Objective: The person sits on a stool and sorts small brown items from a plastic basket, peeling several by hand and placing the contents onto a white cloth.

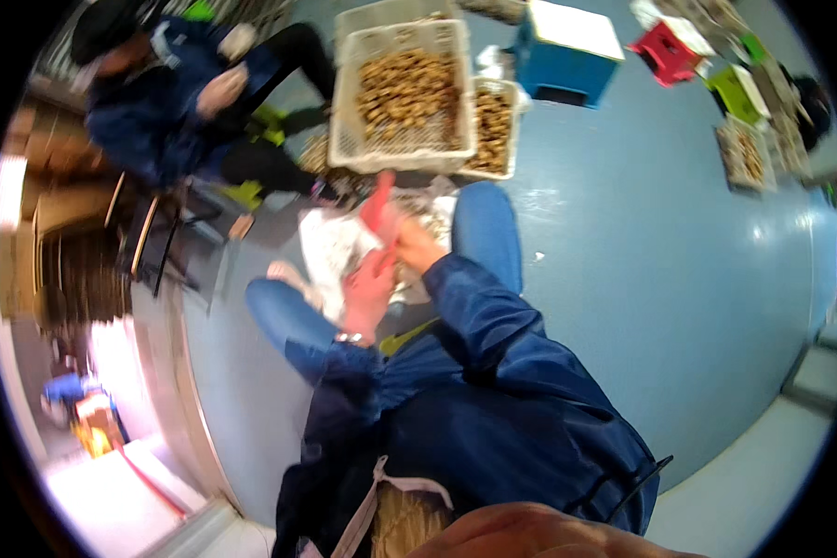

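Observation:
My two hands meet in front of my lap, both blurred by motion. My left hand (pixel 369 284), with a band at the wrist, is closed around the lower part of a red, glove-like piece (pixel 378 206). That piece points away from me, at the end of my right hand (pixel 413 244). Whether it is worn on the right hand or held by it, I cannot tell; the right fingers are hidden. Beneath the hands, a crumpled white plastic sheet or bag (pixel 330 246) lies between my knees, with small pale bits beside it.
Ahead stands a large white crate (pixel 335 112) of small brown lumpy pieces, beside a smaller full basket (pixel 511 166). A person (pixel 167 102) sits at the left near stacked cardboard (pixel 84 242). Blue (pixel 549 70), red (pixel 662 63) and green (pixel 737 95) stools stand farther off.

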`<state>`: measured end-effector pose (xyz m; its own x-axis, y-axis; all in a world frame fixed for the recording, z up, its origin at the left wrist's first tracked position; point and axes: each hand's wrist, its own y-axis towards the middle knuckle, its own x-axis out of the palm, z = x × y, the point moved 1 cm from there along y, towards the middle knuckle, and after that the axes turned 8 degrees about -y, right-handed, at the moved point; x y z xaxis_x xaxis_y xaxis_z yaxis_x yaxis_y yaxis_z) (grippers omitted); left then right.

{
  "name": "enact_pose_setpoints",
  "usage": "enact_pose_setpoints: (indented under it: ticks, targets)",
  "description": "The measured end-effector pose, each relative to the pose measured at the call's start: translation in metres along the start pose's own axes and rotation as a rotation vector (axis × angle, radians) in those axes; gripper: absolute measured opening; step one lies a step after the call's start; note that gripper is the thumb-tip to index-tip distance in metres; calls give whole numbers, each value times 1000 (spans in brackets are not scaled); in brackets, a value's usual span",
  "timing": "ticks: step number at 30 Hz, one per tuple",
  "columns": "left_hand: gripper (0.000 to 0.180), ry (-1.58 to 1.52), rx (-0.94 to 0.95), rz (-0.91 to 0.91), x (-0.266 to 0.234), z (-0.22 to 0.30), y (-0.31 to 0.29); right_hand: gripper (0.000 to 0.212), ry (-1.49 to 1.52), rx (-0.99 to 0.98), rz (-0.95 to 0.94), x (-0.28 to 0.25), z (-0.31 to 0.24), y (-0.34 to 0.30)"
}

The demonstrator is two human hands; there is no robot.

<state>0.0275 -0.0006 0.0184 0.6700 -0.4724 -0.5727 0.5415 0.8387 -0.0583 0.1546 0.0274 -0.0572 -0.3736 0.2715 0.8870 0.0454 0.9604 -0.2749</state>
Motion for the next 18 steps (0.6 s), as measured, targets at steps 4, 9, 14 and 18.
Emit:
enact_pose_setpoints:
  ticks: [4, 9, 14, 18]
  targets:
    - [20, -362, -254, -9, 2, 18, -1, 34, -391, -325, 162, 43, -19, 5]
    - [20, -309, -27, 24, -3, 39, -4, 41, -1204, -435, -67, 23, -14, 41]
    - [18, 28, 286, -130, 3, 43, -9, 54, -1671, -661, 117, 11, -13, 38]
    - [20, -86, 208, -200, -2, 60, -14, 52, -318, -94, -38, 15, -28, 46]
